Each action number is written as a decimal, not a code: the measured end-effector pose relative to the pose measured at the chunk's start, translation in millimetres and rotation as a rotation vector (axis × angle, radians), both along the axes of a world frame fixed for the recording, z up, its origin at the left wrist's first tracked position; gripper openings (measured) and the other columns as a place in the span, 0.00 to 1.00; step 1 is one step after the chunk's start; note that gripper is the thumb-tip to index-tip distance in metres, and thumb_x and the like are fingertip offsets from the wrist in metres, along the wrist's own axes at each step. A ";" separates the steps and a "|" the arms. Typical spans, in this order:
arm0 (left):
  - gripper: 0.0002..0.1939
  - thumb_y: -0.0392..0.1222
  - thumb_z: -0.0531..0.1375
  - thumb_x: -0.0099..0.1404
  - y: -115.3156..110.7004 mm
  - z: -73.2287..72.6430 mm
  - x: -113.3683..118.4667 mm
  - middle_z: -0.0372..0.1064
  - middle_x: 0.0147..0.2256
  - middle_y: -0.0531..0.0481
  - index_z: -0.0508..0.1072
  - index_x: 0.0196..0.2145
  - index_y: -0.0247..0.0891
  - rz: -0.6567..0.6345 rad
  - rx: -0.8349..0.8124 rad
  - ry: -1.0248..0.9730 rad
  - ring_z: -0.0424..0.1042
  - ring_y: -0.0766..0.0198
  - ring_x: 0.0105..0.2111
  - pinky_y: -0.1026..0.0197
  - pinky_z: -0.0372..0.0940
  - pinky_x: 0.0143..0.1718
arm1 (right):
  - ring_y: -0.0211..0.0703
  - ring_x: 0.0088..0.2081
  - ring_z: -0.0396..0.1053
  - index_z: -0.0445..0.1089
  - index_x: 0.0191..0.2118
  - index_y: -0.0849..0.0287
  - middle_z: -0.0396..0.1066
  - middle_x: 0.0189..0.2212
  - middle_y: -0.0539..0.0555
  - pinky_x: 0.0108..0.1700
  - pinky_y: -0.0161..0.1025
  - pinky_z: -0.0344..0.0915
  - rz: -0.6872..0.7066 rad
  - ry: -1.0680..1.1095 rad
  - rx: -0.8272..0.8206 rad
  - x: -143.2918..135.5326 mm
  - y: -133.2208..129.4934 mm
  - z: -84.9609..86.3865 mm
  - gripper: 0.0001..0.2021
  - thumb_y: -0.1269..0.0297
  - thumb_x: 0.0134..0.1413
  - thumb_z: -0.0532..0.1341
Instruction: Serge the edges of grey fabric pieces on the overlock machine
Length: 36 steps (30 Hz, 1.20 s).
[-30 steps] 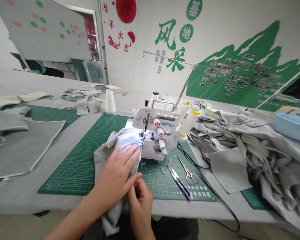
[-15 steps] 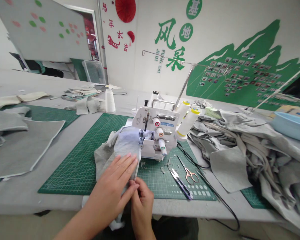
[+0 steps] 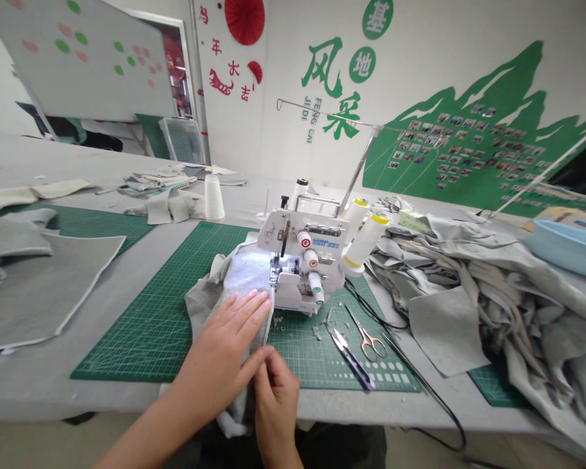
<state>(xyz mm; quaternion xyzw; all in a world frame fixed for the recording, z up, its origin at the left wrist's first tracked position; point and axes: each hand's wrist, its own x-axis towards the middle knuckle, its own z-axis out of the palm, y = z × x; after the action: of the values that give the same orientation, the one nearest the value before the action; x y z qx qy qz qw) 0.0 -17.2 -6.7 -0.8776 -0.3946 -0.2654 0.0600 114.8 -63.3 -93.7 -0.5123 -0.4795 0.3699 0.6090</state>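
Presently, the left hand (image 3: 227, 335) is lying flat on the grey fabric (image 3: 247, 272), its fingers extended, while the right hand (image 3: 279, 391) is pinching the fabric's edge between curled fingers. The fabric is reaching into the white sewing machine's (image 3: 290, 294) lit needle area.

Bare hands (image 3: 232, 339) (dark clothing (image 3: 344, 448) below)

Sewing machine (image 3: 300, 260) is sitting on cutting mat (image 3: 141, 332). Cloth (image 3: 244, 272) is lying at machine's left, thread cone (image 3: 214, 198) is standing behind-left, scissors (image 3: 370, 340) and snips (image 3: 353, 360) are lying front-right, fabric heap (image 3: 512, 319) is spreading right.
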 end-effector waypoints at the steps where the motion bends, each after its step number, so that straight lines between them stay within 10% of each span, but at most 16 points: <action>1: 0.28 0.39 0.57 0.69 1.2 0.5 0.1 0.61 0.65 0.41 0.61 0.65 0.35 0.001 -0.001 -0.006 0.60 0.50 0.64 0.42 0.56 0.65 | 0.37 0.25 0.56 0.64 0.25 0.58 0.61 0.21 0.47 0.28 0.32 0.56 -0.002 0.005 0.002 -0.2 0.1 -0.2 0.17 0.57 0.65 0.56; 36: 0.34 0.46 0.58 0.69 -16.0 -1.0 -5.0 0.57 0.66 0.40 0.54 0.68 0.32 -0.002 0.045 0.057 0.58 0.48 0.65 0.42 0.57 0.64 | 0.37 0.25 0.57 0.67 0.24 0.59 0.60 0.21 0.47 0.27 0.32 0.56 0.015 0.048 -0.029 1.2 -2.3 6.2 0.16 0.57 0.60 0.59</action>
<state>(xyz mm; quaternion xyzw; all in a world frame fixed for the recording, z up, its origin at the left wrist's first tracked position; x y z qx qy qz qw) -4.9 -33.2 -7.6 -0.8836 -0.3858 -0.2494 0.0908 115.9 -65.6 -87.4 -0.5085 -0.4632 0.3934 0.6101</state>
